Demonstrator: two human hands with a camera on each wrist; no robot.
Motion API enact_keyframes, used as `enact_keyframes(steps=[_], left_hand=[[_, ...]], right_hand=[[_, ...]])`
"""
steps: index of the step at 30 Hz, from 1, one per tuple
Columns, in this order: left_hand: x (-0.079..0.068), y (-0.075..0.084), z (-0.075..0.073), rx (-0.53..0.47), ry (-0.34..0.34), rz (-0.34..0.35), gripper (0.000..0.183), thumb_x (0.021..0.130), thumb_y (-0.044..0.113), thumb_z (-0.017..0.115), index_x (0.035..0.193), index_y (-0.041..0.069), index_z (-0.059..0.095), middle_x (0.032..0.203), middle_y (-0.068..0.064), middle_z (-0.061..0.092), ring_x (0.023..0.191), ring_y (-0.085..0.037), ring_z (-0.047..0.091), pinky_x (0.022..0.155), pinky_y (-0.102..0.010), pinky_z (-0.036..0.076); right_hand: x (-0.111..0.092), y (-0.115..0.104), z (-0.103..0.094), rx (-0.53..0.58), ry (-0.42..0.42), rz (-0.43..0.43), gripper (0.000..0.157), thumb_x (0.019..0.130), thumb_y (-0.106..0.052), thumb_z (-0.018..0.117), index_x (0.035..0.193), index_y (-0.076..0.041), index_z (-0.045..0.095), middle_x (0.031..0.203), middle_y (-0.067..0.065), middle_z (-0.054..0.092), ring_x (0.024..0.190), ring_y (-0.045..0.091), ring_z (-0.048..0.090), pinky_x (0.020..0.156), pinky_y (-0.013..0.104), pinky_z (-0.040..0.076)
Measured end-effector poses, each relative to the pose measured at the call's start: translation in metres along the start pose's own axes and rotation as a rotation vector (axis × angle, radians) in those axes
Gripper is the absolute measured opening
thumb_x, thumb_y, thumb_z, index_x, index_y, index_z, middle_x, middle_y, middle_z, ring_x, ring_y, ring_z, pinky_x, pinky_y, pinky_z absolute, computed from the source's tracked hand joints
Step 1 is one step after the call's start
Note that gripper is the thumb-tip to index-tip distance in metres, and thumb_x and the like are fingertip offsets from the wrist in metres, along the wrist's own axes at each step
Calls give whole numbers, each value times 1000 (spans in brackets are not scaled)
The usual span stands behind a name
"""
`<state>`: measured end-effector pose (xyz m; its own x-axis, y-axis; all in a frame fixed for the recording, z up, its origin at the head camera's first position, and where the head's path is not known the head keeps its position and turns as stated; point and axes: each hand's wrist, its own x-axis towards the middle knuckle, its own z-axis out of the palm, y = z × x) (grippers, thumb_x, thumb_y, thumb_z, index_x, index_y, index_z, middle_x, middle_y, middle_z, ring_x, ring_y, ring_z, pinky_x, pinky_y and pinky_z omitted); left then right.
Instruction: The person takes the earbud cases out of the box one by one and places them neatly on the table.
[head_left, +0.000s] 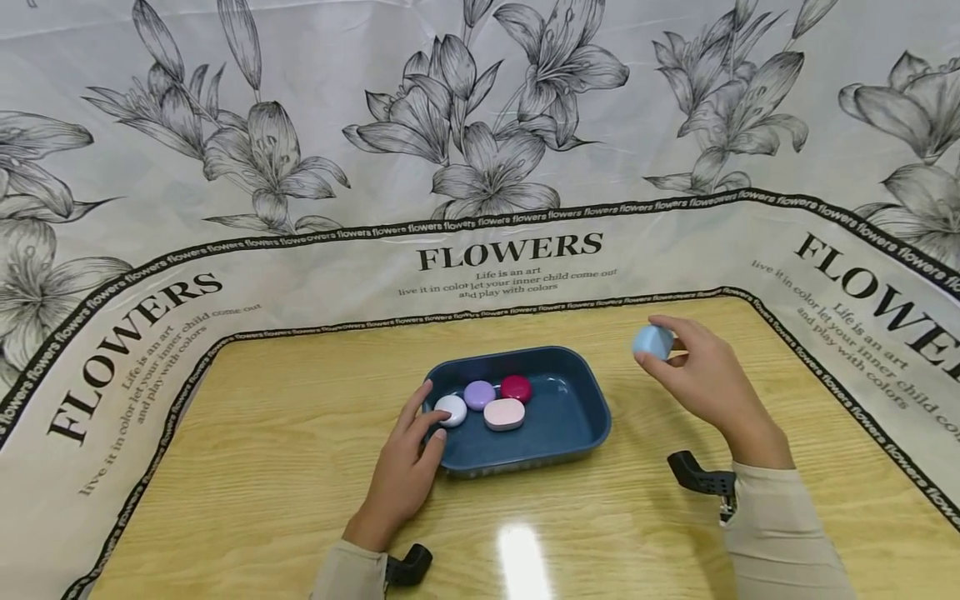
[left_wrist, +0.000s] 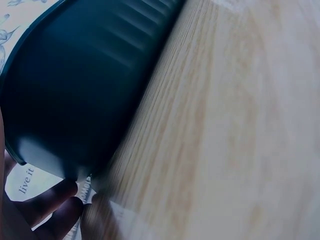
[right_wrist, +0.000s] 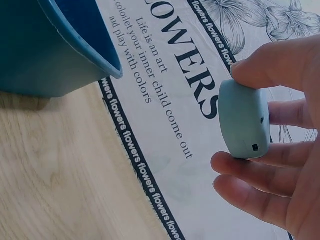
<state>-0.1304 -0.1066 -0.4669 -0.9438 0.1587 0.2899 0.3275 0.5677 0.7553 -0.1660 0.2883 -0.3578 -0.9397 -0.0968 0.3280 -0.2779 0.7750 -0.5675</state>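
Right hand [head_left: 708, 379] first: my thumb and fingertips are pinched on a small pale blue case [head_left: 653, 342], lifted off the wooden table [head_left: 262, 467] at about two o'clock from the blue tray [head_left: 577, 446] and well apart from it. In the right wrist view the case [right_wrist: 243, 119] shows as a rounded, pebble-like shell with a smooth matte skin and a tiny hole low on its edge. My thumb sits on one end and my fingers [right_wrist: 250, 167] cup the opposite side, so I hold it across its narrow ends.

I judge it light and stiff, hard plastic with no give. Its rounded corners and smooth faces could let it squirt out of a loose pinch. Opposite flat faces or the two ends look like the surest places to grip. It seems sturdy enough for firm pressure, though a hinged lid might pop if squeezed along a seam, which I cannot see.

My left hand [head_left: 405, 467] rests at the tray's eight o'clock corner, fingers curled over the rim. Its fingertips lie just beside a white case [head_left: 451, 410]. Next to that lie a purple case [head_left: 479, 394], a dark red case [head_left: 516, 387] and a pink case [head_left: 504, 414], clustered in the tray's left half.
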Motion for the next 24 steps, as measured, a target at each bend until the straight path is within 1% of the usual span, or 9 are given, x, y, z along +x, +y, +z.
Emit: enact_keyframes(steps=[2,7,13,16,20,22,24], left_hand=[[1,0,1,5,-3,6,27,104,22,52,127,20,66,162,19,23,145,-13,31,110,-51,35],[3,1,3,8,-16,21,27,104,22,52,127,19,66,162,17,23,144,-13,32,110,-50,36],[4,2,1,6,-26,6,27,105,22,52,128,19,66,162,17,22,144,-13,33,110,-50,36],[4,2,-1,0,-25,-3,28,105,23,51,128,19,66,163,17,22,144,-14,33,110,-50,36],[5,1,-3,-3,-22,-8,28,105,23,51,128,19,66,163,17,22,145,-15,32,110,-51,36],[5,1,-4,0,-21,-9,28,105,23,52,128,19,66,162,18,22,145,-14,32,110,-51,36],[5,0,-5,1,-20,-9,28,105,23,52,128,20,66,162,18,22,145,-14,32,110,-50,36]], right_hand=[[0,1,-2,-7,-10,15,57,96,-30,69,143,-3,51,134,25,54,89,34,68,68,18,50],[-2,5,-4,-14,-24,25,58,96,-31,69,143,-2,51,134,25,54,90,34,67,68,18,50],[-1,8,-4,-29,-36,32,59,96,-33,69,143,-1,51,134,27,54,90,34,67,68,21,51],[1,10,-4,-40,-40,39,60,96,-34,68,142,0,51,134,28,54,92,36,65,70,29,53],[3,12,-3,-44,-60,70,63,97,-37,66,143,1,49,135,29,52,99,40,62,73,45,53],[4,13,-3,-43,-77,94,65,97,-39,65,144,2,48,134,30,52,102,42,62,72,48,52],[5,14,-2,-51,-94,119,66,97,-41,64,144,3,47,133,30,53,102,42,62,72,48,52]])
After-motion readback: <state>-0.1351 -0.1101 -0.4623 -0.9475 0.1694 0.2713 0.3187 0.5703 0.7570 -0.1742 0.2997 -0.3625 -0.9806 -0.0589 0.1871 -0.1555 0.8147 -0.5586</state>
